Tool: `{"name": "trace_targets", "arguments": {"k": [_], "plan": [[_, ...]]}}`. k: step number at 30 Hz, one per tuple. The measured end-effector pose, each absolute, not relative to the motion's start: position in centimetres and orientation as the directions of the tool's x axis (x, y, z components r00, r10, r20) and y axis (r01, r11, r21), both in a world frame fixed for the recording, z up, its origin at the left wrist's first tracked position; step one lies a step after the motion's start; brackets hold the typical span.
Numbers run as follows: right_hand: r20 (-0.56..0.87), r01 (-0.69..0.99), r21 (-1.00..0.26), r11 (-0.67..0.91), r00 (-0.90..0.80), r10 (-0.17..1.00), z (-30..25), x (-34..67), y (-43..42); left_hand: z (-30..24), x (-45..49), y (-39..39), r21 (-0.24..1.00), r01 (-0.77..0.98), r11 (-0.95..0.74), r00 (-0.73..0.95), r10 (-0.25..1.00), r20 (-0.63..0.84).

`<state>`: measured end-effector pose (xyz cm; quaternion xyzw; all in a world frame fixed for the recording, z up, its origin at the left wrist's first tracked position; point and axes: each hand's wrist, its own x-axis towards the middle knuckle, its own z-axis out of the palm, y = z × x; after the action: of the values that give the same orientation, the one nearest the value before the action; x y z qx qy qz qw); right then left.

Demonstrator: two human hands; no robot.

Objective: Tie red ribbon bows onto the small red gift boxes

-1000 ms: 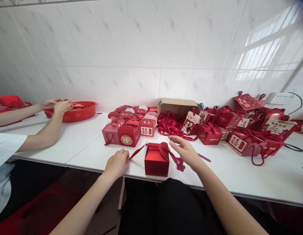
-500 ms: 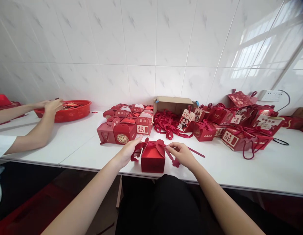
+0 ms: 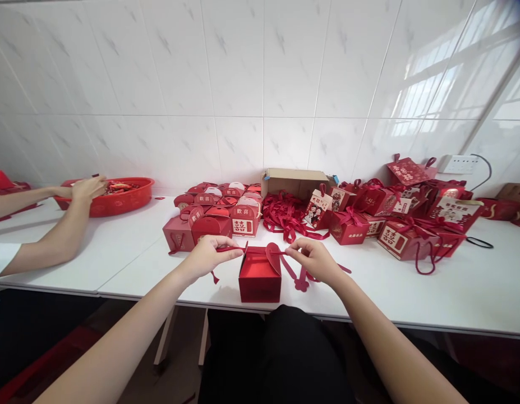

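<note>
In front of me at the table's near edge stands a small red gift box (image 3: 260,285) with rounded flaps raised on top. A dark red ribbon (image 3: 260,251) runs across its top between the flaps. My left hand (image 3: 210,258) pinches the ribbon at the left of the box, and a loose tail hangs below the fingers. On the other side my right hand (image 3: 313,259) pinches the ribbon close to the right flap. A flat red strip with a flower-shaped end (image 3: 302,282) lies on the table under my right hand.
Several folded red boxes (image 3: 211,227) stand behind my left hand. A ribbon heap (image 3: 285,216) spills from a cardboard carton (image 3: 293,175). Finished-looking boxes with bows (image 3: 350,225) crowd the right. At left, a co-worker's hands (image 3: 85,188) reach over a red basin (image 3: 120,206).
My left hand has moved left off the box's side and now pinches the ribbon, drawn straighter across the top. My right hand keeps its pinch. The view has shifted slightly.
</note>
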<state>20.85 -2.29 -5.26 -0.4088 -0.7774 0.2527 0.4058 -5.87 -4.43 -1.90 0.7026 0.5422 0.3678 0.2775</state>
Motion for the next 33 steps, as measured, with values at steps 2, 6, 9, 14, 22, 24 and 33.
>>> {"name": "trace_targets", "arguments": {"k": [2,6,9,14,22,24,33], "plan": [[0.372,0.466,-0.74,0.485,-0.318,0.872,-4.9,20.6,-2.1,-1.9,-5.8,-4.6,0.792,0.556,-0.253,0.124,0.967,0.222],[0.276,0.52,-0.763,0.384,-0.276,0.921,-4.6,20.4,-2.0,-2.4,-5.9,-4.9,0.768,0.57,-0.293,0.088,0.951,0.298],[0.267,0.442,-0.798,0.409,-0.349,0.898,-4.6,20.7,-2.2,-3.3,-6.5,-5.1,0.665,0.622,-0.414,0.125,0.89,0.438],[0.239,0.365,-0.829,0.425,-0.456,0.857,-5.3,21.1,-2.0,-5.0,-7.4,-5.1,0.201,0.752,-0.628,0.375,0.658,0.652],[0.236,0.451,-0.802,0.391,-0.361,0.902,-7.3,20.0,-1.3,-6.3,-6.9,-5.9,-0.195,0.82,-0.538,0.513,0.541,0.666],[0.266,0.47,-0.789,0.396,-0.32,0.909,-7.8,19.8,-1.5,-6.6,-6.7,-6.5,-0.177,0.845,-0.504,0.483,0.579,0.656],[0.548,0.502,-0.752,0.426,0.118,0.828,-10.6,19.4,-3.9,-7.8,-4.4,-9.4,0.002,0.936,-0.353,0.305,0.812,0.498]]}}
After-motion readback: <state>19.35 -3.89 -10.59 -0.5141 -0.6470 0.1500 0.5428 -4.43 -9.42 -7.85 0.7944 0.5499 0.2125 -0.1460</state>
